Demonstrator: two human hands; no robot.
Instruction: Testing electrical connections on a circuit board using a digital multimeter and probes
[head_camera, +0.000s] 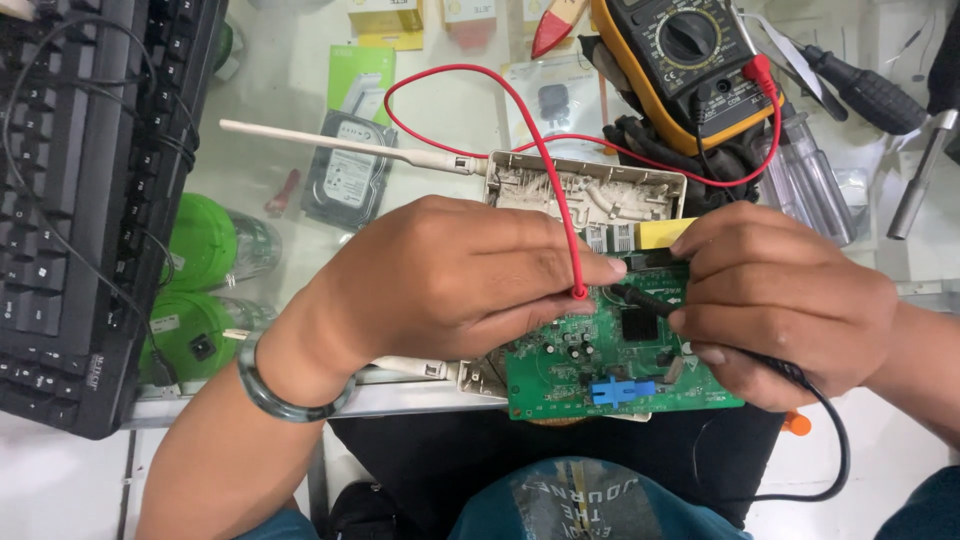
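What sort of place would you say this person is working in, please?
Probably an electronics repair bench: a yellow multimeter lies on the glass counter, both hands press its probes onto a green circuit board, and screwdrivers and a bare hard drive lie nearby.

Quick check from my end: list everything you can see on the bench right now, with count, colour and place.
circuit board: 1, green, centre, under both hands
red probe: 1, red lead, tip on the board
black probe: 1, black lead, tip on the board
meter: 1, yellow and black, top right
router shell: 1, off-white, behind the board
antenna: 1, white, left of the shell
hard drive: 1, grey, top centre-left
keyboard: 1, black, left edge
screwdrivers: 2, clear and black handles, right
bracelet: 1, grey-green, left wrist
left hand: holds red probe
right hand: holds black probe
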